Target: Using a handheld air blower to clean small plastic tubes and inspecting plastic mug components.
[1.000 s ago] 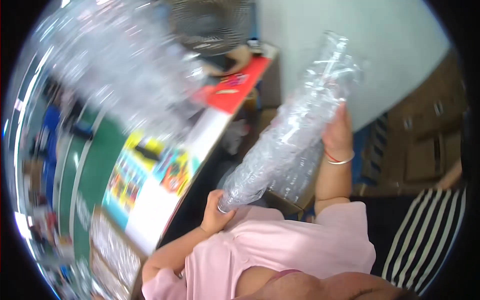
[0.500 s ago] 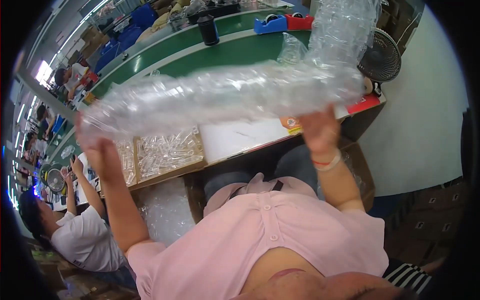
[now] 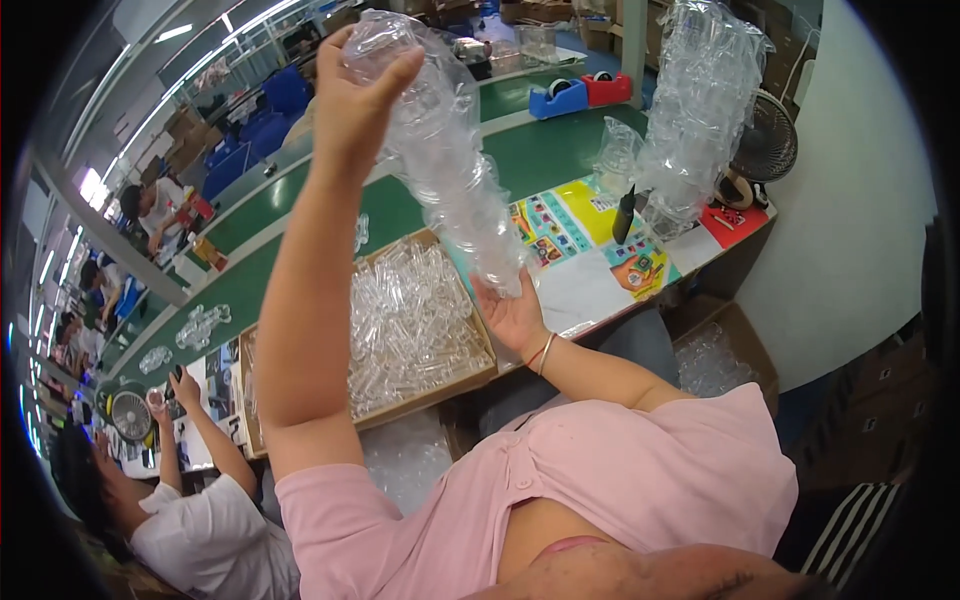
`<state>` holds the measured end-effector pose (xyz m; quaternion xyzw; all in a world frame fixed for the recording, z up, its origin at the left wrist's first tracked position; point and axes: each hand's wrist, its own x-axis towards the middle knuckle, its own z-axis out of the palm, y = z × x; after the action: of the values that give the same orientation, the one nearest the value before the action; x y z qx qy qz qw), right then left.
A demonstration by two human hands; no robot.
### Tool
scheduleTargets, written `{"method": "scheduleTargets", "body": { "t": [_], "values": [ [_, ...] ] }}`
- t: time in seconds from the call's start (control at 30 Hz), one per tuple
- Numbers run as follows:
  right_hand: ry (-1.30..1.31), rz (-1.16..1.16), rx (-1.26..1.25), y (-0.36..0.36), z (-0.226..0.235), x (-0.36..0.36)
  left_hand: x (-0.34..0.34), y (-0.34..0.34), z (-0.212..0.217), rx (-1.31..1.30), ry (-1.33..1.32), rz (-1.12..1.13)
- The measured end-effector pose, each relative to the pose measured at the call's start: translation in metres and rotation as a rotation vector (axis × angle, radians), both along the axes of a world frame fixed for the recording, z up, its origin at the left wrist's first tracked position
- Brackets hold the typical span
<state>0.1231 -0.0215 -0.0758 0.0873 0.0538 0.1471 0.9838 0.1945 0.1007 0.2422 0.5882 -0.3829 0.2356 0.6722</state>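
A long clear plastic bag [image 3: 450, 175] packed with clear plastic pieces slants across the space over the table, its upper end far left and its lower end nearer to me. My left hand [image 3: 360, 95] is raised and closed around the upper end, thumb across the front. At the lower end, my right hand [image 3: 512, 315] cups the bag from below, its fingers partly hidden by the plastic. A cardboard box [image 3: 440, 388] full of small clear plastic parts [image 3: 400, 320] sits below the bag, beside my left forearm.
Another tall stack of bagged clear plastic [image 3: 700, 110] stands at right, near a black fan [image 3: 765, 140]. A dark bottle [image 3: 624, 217] rests on a colourful printed sheet [image 3: 580, 215]. Tape dispensers [image 3: 580, 95] sit beyond the green surface [image 3: 555, 150]. A co-worker [image 3: 200, 530] is at left.
The bag has swung from nearly level to steeply slanted. My left hand has gone up and forward to the right; my right hand has moved left and lower. The parts box is more exposed.
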Motion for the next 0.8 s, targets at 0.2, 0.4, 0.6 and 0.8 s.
{"method": "scheduleTargets", "body": {
  "t": [0.2, 0.4, 0.6, 0.8],
  "values": [
    [-0.156, 0.415, -0.521, -0.036, 0.031, -0.046, 0.035, -0.025, 0.0, 0.119, 0.022, -0.173],
    [-1.025, -0.841, -1.635, -0.113, 0.216, -0.046, 0.013, -0.06, -0.01, 0.112, 0.01, -0.178],
    [-1.239, -1.298, -1.969, -0.092, 0.344, 0.024, 0.005, -0.052, -0.047, 0.305, -0.096, 0.001],
    [-1.404, -1.268, -1.669, -0.09, 0.386, 0.062, -0.004, -0.063, -0.098, 0.175, 0.09, 0.0]
  ]
}}
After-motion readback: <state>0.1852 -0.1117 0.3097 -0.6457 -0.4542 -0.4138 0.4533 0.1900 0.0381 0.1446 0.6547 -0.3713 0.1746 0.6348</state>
